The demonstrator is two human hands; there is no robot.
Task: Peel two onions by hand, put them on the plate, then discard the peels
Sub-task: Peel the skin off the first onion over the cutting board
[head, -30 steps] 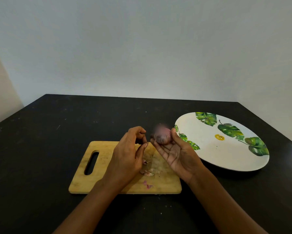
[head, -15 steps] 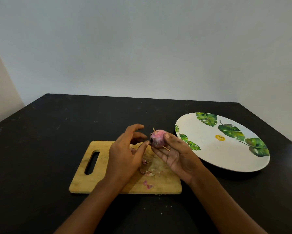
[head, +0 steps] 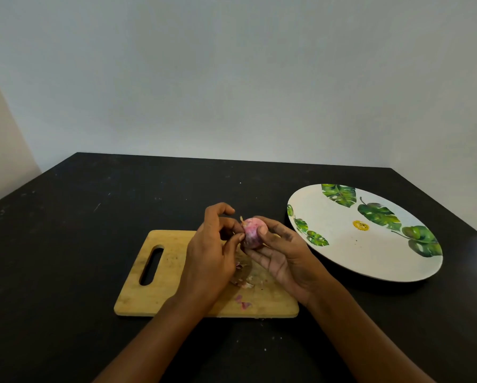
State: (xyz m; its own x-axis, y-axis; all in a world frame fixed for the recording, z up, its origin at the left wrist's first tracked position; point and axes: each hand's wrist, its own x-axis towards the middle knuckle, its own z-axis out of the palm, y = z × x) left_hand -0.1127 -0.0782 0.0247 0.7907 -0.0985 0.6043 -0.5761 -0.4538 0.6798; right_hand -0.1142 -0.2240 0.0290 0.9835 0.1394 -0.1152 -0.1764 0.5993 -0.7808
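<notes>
A small pink-red onion (head: pixel 252 230) is held above the wooden cutting board (head: pixel 160 275). My right hand (head: pixel 281 258) cradles it from below, thumb pressed on its front. My left hand (head: pixel 212 252) meets the onion's left side, thumb and fingertips pinching at its skin near the stem tip. Pink and pale peel scraps (head: pixel 243 283) lie on the board under my hands, with one more piece (head: pixel 243 302) near the board's front edge. The white plate with green leaf prints (head: pixel 364 233) sits to the right with nothing on it. A second onion is not visible.
The board and plate rest on a black table (head: pixel 66 244) set against pale walls. The board has a slot handle (head: pixel 151 265) at its left end. Tiny crumbs speckle the table in front of the board.
The onion has been turned in my right hand and is sharp now, no longer blurred. My left hand's fingers have closed in from apart to pinch at its left side.
</notes>
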